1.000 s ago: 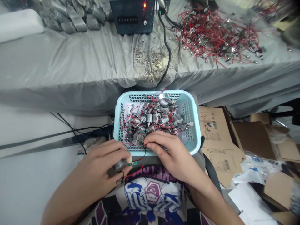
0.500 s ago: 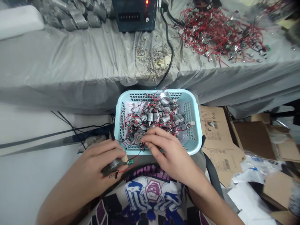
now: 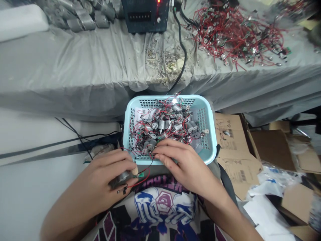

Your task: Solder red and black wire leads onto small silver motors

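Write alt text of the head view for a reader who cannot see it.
The left hand holds a small silver motor with red wires; the right hand reaches into a pale blue basket of wired motors.

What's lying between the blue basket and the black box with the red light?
In the head view, metal scraps and a black cable lie on the gray sheet between the basket and the box.

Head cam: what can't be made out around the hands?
All head view:
Motor in the left hand: partly hidden by the fingers.
Green circuit board: too small to read.
Right hand: fingers hide what they touch in the blue plastic basket.
Lower motors: hidden by tangled red wires.
Dark bench unit: top cut off by the frame edge.
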Demonstrator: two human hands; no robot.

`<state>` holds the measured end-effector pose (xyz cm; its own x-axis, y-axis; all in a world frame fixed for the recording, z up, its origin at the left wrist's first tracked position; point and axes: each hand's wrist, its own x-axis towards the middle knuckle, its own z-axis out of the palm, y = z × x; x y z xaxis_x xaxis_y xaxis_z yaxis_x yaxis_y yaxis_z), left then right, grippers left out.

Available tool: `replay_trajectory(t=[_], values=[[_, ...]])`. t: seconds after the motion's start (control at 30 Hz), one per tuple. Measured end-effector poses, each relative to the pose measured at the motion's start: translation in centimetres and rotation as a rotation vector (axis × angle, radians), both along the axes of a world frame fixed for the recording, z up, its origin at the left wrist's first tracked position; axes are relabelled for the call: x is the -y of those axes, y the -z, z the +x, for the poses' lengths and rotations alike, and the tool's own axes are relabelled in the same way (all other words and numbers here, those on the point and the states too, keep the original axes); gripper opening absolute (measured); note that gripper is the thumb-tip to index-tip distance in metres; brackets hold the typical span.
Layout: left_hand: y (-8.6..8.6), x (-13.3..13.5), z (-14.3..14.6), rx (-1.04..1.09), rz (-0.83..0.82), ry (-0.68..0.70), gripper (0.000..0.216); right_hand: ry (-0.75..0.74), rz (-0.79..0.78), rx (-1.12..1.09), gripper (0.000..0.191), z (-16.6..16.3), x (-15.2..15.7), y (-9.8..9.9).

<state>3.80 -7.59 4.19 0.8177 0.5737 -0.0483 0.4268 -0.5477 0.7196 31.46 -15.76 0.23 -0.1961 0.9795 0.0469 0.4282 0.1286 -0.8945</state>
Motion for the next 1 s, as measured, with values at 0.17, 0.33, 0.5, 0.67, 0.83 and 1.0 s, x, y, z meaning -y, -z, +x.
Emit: replay_trajectory(t=[0.17, 0.33, 0.5, 0.67, 0.83, 1.0], values=[[-0.4, -0.1, 0.0, -0.004, -0.046, -0.031, 0.015, 0.079, -0.019, 0.035, 0.021, -0.2, -0.4, 0.2], [-1.1, -0.2, 0.3, -0.002, -0.047, -0.070, 0.015, 0.173, 0.078, 0.107, 0.023, -0.1, 0.1, -0.7], [-1.5, 0.5, 1.3, 0.025, -0.120, -0.184, 0.015, 0.054, 0.176, 0.149, 0.030, 0.3, 1.5, -3.5], [-1.5, 0.0, 2.9, 0.111, -0.205, -0.200, 0.014, -0.058, 0.143, 0.075, 0.018, 0.5, 1.5, -4.2], [-1.5, -1.0, 3.3, 0.097, -0.333, -0.255, 0.012, 0.088, 0.095, 0.126, 0.016, 2.4, 1.5, -4.5], [-1.7, -1.1, 3.9, 0.127, -0.515, -0.263, 0.020, 0.085, 0.147, 0.125, 0.048, 2.0, 1.5, -4.6]])
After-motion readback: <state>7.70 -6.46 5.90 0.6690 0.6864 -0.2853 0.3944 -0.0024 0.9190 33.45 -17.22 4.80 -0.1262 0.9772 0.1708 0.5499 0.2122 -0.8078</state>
